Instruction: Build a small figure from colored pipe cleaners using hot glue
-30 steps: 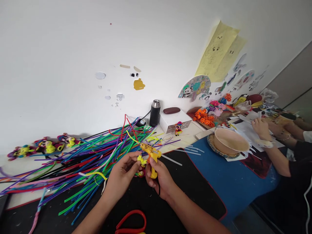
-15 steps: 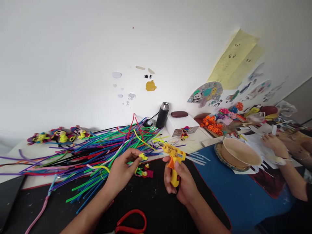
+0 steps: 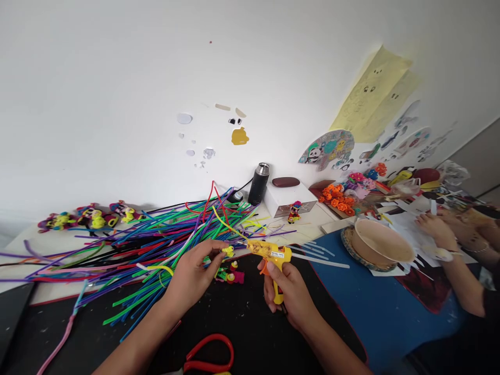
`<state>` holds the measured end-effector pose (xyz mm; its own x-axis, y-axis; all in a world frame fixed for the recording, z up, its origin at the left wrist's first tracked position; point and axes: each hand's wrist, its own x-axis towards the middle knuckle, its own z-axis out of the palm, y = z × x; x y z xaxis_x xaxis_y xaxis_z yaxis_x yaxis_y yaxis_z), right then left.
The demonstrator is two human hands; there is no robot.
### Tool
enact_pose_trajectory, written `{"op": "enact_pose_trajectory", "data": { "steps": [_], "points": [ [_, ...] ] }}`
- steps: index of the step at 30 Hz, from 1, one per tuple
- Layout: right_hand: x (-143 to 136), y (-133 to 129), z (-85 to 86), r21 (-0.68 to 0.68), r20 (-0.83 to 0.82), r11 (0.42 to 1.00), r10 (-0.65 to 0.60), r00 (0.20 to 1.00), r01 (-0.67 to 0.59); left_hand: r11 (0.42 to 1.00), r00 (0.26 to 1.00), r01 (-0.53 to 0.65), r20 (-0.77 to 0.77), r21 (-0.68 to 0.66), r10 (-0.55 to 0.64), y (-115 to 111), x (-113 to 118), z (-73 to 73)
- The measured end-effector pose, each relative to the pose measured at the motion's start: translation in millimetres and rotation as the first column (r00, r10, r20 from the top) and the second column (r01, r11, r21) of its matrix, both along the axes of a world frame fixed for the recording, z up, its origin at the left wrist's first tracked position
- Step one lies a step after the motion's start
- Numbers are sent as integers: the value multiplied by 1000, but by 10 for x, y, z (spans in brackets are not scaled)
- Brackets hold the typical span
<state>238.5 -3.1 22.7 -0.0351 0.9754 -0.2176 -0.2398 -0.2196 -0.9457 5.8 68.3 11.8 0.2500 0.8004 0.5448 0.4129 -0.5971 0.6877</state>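
Observation:
Between thumb and fingertips, my left hand (image 3: 197, 268) pinches a small yellow fuzzy piece (image 3: 227, 251), seemingly bent pipe cleaner. My right hand (image 3: 289, 291) is wrapped round the handle of a yellow hot glue gun (image 3: 269, 251) with an orange trigger. Its nozzle points left, a short way from the yellow piece, and a clear glue stick sticks out behind. Below and between the hands, a small pipe-cleaner figure (image 3: 230, 275) in green, yellow and magenta lies on the black mat (image 3: 250, 333). Red-handled scissors (image 3: 209, 354) rest at the near edge, partly out of view.
Many coloured pipe cleaners (image 3: 156, 250) spread across the left and middle. Finished figures (image 3: 96, 216) lie behind them. A black bottle (image 3: 259, 185) stands by a white box (image 3: 291, 198). Glue sticks (image 3: 318, 249), a bowl (image 3: 383, 245) and another person's hand (image 3: 433, 229) are to the right.
The glue gun has tilted from nozzle-up to nearly level, its nozzle moving left and closer to the yellow piece. My left hand keeps its pinch. The view has shifted slightly.

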Motion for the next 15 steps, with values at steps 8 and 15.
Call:
{"op": "enact_pose_trajectory", "data": {
  "steps": [8, 15],
  "points": [
    [20, -27, 27, -12, 217, 1000, 15, 976, -13, 999, 998, 8, -62, 33, -6, 0, -46, 47],
    [-53, -37, 53, -24, 326, 999, -19, 945, 29, 994, 995, 43, -93, 98, -33, -3, -64, 68]
  ]
}}
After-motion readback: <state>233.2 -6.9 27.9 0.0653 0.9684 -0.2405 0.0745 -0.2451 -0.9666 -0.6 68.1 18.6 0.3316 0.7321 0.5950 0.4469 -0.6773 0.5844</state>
